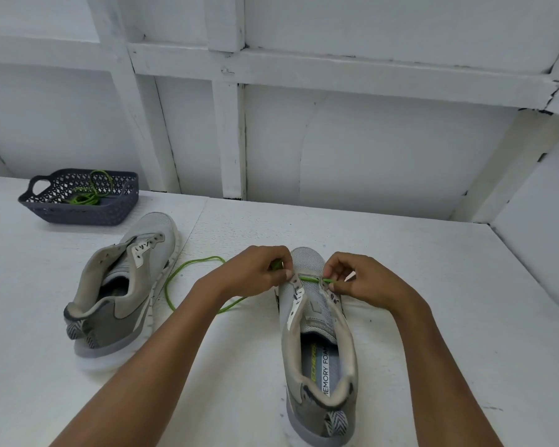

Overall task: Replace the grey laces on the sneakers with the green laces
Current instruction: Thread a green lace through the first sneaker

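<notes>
Two grey sneakers on the desk (433,317). The right-hand sneaker (317,317) sits toward the near edge, its long axis near-to-far and its toe toward the far edge. The left-hand sneaker (126,285) leans, toe angled far-right.

Two green laces. The first lace (188,269) crosses the right-hand sneaker's toe-end eyelets, with the left grip (255,272) and right grip (359,279) each pinched on it and slack looping left. The second lace (91,191) lies in one dark basket (88,214) at the far-left corner.

A dark perforated basket (88,216) sits back left on the white table (433,301), near the white-framed wall (384,146).
</notes>
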Demonstrator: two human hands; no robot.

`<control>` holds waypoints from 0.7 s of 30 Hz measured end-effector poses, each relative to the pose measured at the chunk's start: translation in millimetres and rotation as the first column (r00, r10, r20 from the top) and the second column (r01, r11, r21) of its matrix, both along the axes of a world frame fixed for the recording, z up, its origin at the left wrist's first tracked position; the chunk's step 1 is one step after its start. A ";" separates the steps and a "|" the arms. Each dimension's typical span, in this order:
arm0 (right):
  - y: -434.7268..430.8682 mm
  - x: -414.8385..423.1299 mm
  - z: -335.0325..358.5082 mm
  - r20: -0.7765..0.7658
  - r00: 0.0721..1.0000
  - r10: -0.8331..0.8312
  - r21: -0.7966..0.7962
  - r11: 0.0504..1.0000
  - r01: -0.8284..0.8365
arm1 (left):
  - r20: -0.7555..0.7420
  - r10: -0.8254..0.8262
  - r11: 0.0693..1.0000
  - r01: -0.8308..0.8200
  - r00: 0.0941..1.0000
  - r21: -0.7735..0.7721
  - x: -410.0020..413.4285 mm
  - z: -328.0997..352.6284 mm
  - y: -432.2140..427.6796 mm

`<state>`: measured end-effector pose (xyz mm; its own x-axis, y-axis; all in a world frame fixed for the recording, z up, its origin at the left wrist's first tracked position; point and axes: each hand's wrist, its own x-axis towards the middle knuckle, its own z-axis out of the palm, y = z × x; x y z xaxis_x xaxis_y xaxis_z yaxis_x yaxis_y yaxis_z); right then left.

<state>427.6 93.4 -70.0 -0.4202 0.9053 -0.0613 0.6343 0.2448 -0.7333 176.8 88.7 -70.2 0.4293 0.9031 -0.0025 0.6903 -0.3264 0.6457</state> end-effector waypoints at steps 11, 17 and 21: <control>-1.3 -14.7 -3.6 0.087 0.990 -0.114 -0.013 0.993 0.115 | 0.069 0.128 0.963 -0.108 0.989 -0.245 17.1 9.9 5.3; 2.0 -19.6 4.0 0.064 0.983 -0.170 -0.144 0.974 0.178 | 0.027 0.140 0.940 -0.125 0.990 -0.316 20.7 14.1 11.9; 6.4 -21.4 4.1 0.261 0.959 -0.110 -0.077 0.988 0.134 | 0.078 0.124 0.911 -0.082 0.989 -0.403 9.3 8.6 13.4</control>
<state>406.3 99.8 -65.9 -0.2663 0.9339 -0.2388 0.8241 0.0920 -0.5589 186.1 102.1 -61.6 0.3510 0.8753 -0.3328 0.6314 0.0412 0.7743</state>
